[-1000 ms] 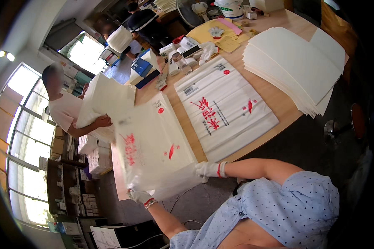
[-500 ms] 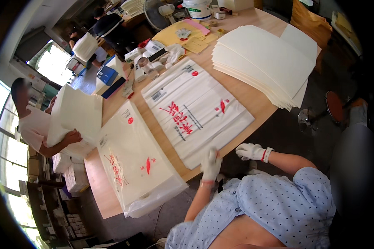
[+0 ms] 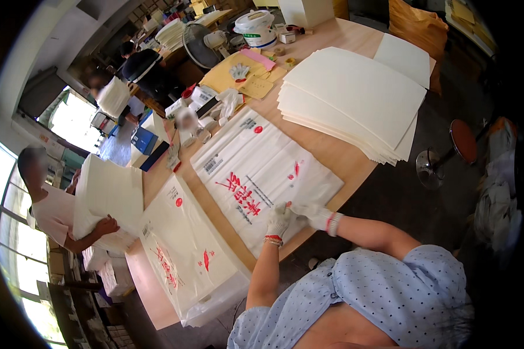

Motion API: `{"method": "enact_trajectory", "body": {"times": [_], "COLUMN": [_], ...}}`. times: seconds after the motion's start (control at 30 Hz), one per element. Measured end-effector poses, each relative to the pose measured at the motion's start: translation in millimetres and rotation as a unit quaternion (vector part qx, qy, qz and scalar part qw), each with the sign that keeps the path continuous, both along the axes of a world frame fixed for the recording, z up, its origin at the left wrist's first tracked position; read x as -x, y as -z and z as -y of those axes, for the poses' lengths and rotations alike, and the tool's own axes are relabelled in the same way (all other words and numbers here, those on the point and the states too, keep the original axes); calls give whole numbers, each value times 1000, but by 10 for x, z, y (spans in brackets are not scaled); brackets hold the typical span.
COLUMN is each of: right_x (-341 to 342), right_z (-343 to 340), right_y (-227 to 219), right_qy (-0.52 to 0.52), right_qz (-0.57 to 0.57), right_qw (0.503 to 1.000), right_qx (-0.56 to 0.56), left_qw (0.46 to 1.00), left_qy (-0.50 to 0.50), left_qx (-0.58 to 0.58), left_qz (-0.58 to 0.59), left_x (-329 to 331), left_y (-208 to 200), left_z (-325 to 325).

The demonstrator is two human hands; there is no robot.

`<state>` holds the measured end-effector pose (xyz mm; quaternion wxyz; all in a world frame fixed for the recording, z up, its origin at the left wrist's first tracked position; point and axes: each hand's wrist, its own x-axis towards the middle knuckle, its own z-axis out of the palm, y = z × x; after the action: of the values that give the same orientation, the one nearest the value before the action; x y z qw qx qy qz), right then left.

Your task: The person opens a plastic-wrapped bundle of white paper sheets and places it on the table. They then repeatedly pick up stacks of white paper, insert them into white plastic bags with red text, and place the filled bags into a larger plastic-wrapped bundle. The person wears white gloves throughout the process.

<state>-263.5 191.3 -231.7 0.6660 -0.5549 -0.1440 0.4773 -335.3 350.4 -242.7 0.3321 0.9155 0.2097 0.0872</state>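
Observation:
My left hand [image 3: 278, 222] and my right hand [image 3: 315, 216], both in white knitted gloves, meet over the near edge of a stack of white plastic bags [image 3: 244, 168] with red print. The left hand's fingers are bent together, pointing away from me. My right hand comes in from the right, its fingers drawn together toward the left fingertips. Whether they pinch the top bag's edge is too small to make out. To the left lies a packed pile in clear plastic [image 3: 195, 238] with similar red print, overhanging the table's near edge.
Fanned cream sheets [image 3: 355, 99] lie at the right on the wooden table [image 3: 355, 166]. Tape rolls, a glass jar, a bucket [image 3: 256, 29] and a fan [image 3: 202, 46] are farther back. A co-worker [image 3: 55, 209] at the left holds a thick sheet stack [image 3: 108, 198]. A round stool [image 3: 463, 142] stands right.
Both my hands have moved forward from the table's near edge onto the bag stack and come together. The view has shifted slightly. The co-worker still holds the sheets.

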Motion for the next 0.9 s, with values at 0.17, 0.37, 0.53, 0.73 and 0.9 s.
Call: {"method": "enact_trajectory", "body": {"times": [0.17,0.37,0.53,0.73,0.9], "right_x": [-536,-123,-604,-970,-1961], "right_z": [-71,-639,-1182,226,2189], "right_y": [-322,-903,867,-516,-1384], "right_qy": [-151,-62,-45,-141,49], "right_qz": [541,593,640,630,754], "right_qw": [779,799,767,761,531], "right_qx": [279,-74,31,68,382], "left_qw": [871,884,901,981,906], "left_qy": [-203,-186,-21,-66,-88], "left_qx": [418,408,359,-138,-289], "left_qz": [160,133,244,121,297], "left_x": [-89,-379,-528,-396,-79], "left_y": [-352,-685,-1977,-2095,-2131], "left_z": [-673,-683,-631,-456,-153]}}
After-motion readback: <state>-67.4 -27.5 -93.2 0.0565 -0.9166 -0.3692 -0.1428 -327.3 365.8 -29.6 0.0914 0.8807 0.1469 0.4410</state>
